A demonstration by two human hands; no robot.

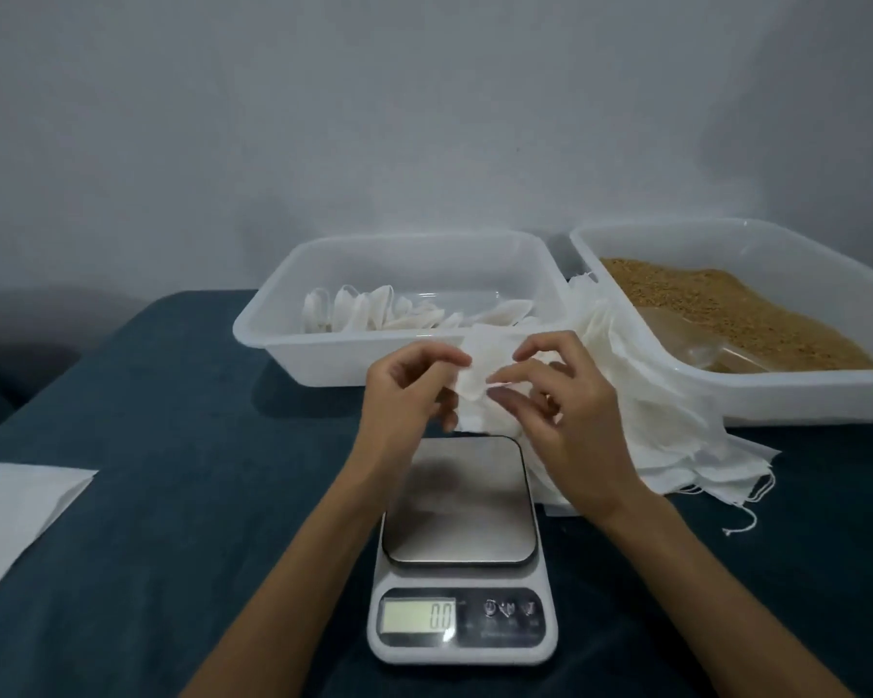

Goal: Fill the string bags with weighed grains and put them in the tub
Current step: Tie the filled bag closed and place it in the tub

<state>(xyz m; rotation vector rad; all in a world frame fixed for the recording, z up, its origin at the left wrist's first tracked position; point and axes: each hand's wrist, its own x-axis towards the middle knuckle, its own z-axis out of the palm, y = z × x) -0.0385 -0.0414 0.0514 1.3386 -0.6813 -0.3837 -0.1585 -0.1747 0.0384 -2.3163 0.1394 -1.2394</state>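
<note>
Both my hands hold one small white string bag [476, 376] in the air above the far edge of the scale [460, 546]. My left hand [410, 390] pinches its left side, and my right hand [565, 395] pinches its right side with thumb and fingers. The scale's steel plate is bare and its display reads 0.0. A white tub [293, 314] behind my hands holds several filled white bags. At the right, a second white tub [858, 390] holds brown grains [716, 304] with a clear scoop lying in them.
A pile of empty white string bags [676, 435] lies between the scale and the grain tub, strings trailing onto the dark blue cloth. A flat white sheet [16, 516] lies at the left table edge. A grey wall stands close behind the tubs.
</note>
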